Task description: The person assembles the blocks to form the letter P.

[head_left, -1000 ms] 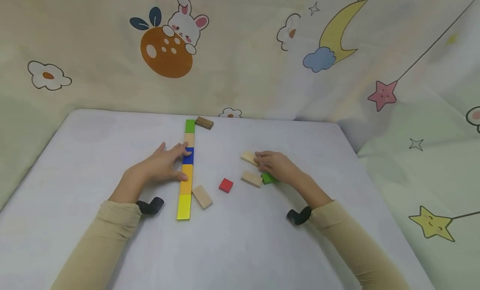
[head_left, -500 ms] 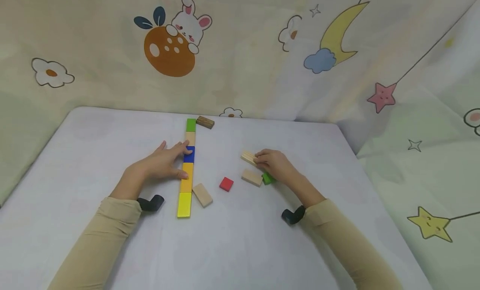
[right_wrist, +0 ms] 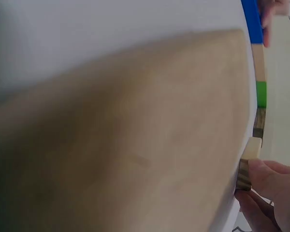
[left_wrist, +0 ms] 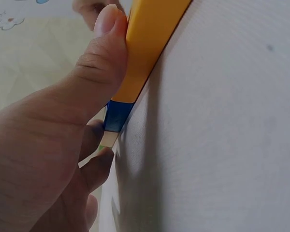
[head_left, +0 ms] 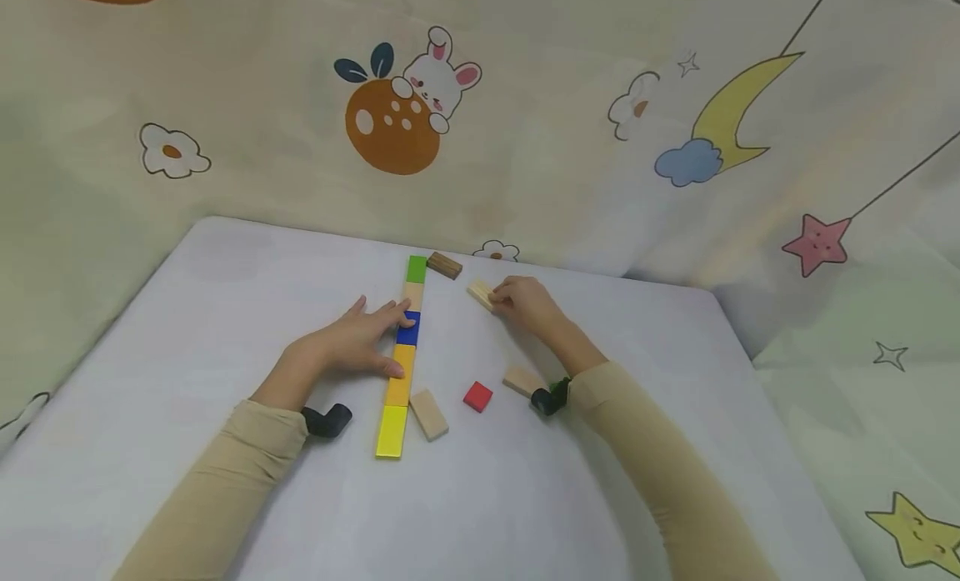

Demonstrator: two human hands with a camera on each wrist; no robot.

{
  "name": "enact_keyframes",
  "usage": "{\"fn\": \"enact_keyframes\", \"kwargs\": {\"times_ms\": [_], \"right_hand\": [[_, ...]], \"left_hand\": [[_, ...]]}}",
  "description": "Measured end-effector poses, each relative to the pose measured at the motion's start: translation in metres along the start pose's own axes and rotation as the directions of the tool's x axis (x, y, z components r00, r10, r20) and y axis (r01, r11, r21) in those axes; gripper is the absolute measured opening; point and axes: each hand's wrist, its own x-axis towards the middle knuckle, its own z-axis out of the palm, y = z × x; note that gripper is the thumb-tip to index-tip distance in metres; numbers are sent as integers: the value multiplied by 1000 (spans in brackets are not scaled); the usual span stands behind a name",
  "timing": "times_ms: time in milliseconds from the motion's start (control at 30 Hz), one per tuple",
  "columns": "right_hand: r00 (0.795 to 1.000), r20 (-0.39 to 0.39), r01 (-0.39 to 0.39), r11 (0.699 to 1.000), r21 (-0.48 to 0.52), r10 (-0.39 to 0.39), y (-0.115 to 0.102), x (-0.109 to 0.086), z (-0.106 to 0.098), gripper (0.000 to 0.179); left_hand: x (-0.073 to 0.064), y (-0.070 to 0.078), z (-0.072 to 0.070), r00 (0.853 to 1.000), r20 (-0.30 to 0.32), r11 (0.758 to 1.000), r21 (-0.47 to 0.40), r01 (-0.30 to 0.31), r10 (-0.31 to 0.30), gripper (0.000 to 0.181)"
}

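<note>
A straight row of blocks runs away from me in the head view: yellow (head_left: 391,433), orange (head_left: 400,389), blue (head_left: 407,334), plain wood (head_left: 413,295) and green (head_left: 417,269). My left hand (head_left: 348,341) rests along its left side, the thumb on the orange block and the fingertips by the blue one. The left wrist view shows that thumb (left_wrist: 104,53) lying against the orange block (left_wrist: 150,43). With thumb and fingers, my right hand (head_left: 528,303) pinches a pale wooden block (head_left: 479,293), whose end looks striped in the right wrist view.
A dark brown wooden block (head_left: 445,265) touches the row's far end. Plain wooden blocks (head_left: 429,414) and a red block (head_left: 477,396) lie right of the row. Under the right wrist's black camera mount (head_left: 551,399), a green block (head_left: 561,386) is partly hidden.
My right hand has carried the pale wooden block away from me and leftward, toward the dark brown block. My left hand keeps its place on the row. The head view has shifted.
</note>
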Motion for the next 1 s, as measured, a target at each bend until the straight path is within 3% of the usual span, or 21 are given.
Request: {"fn": "enact_keyframes", "kwargs": {"times_ms": [200,500,1000], "right_hand": [[999,-45,11,1000,1,-11,3,16,2,21],[1000,-14,3,1000,-2,-3,-2,36,6,23],[1000,-1,-20,999,31,20,-6,31,0,25]], "left_hand": [[4,5,4,1000,4,1000,2,8,-8,88],[0,-1,1,1000,-6,1000,10,30,-30,90],[2,-1,2,1000,-5,1000,15,27,-27,86]]}}
